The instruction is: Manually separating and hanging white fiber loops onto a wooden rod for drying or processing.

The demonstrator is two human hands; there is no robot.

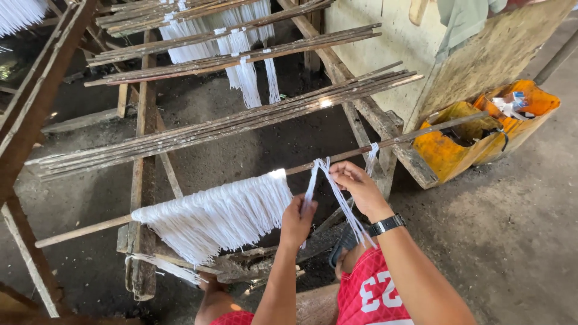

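The left hand (297, 221) is closed around a bundle of white strings (314, 180) hanging from a thin rod (385, 143). The right hand (358, 188), at three o'clock from it, pinches more strands just under the rod, fingertips together. At nine o'clock along the rod hangs a dense white fringe (220, 216). At two o'clock sits a yellow tub (448, 153). Stick racks (229, 123) lie at twelve o'clock.
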